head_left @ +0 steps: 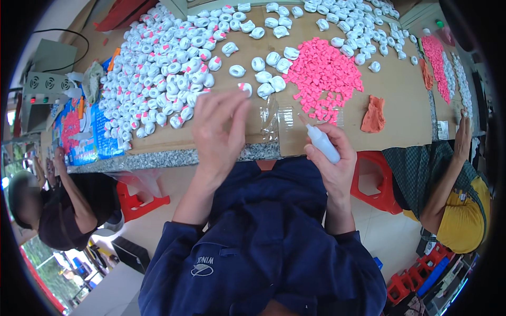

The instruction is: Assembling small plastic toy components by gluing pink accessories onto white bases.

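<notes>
My right hand (340, 163) is wrapped round a small white squeeze bottle (323, 143) with a thin nozzle, which points up and left over the table's front. My left hand (217, 134) is raised above the cardboard, its fingers smeared by motion, so whether they hold anything does not show. Just beyond its fingertips is a small white rounded piece with pink bits (245, 88). A heap of small pink pieces (321, 73) lies ahead of the bottle. To the left spreads a large pile of white rounded pieces (163, 66), many with pink bits on them.
More white pieces (348, 18) lie at the back right. A crumpled orange cloth (373, 114) sits right of the pink heap. Cardboard (400, 105) covers the granite-edged table (184, 156). Other people work at left (68, 210) and right (453, 210). Red stools (377, 184) stand below.
</notes>
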The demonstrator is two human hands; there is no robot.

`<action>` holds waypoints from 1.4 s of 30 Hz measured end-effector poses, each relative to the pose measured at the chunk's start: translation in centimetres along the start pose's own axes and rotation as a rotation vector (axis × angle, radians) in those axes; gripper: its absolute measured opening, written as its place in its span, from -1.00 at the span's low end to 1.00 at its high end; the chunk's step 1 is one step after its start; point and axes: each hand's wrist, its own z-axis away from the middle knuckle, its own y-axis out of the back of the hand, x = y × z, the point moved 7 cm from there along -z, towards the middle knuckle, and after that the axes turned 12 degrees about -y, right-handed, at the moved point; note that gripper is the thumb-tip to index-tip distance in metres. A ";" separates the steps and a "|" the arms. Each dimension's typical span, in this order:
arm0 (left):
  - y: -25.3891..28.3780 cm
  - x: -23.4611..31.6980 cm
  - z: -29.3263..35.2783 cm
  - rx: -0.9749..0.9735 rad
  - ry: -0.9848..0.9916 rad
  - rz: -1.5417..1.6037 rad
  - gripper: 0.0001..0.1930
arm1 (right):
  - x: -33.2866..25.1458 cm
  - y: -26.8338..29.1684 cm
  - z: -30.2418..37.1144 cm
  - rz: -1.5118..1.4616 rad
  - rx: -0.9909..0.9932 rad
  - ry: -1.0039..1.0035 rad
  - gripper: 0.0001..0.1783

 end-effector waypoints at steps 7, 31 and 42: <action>-4.6 5.4 0.6 -0.200 0.058 0.346 -0.86 | -0.2 5.1 1.9 -0.125 0.275 0.047 -0.61; -16.2 10.9 1.6 -0.368 0.852 1.586 -0.83 | -0.6 9.9 4.9 0.187 0.457 0.232 -0.64; -10.8 3.5 -3.1 0.168 0.534 1.704 -0.73 | -0.1 8.7 6.2 -0.171 0.323 0.059 -0.60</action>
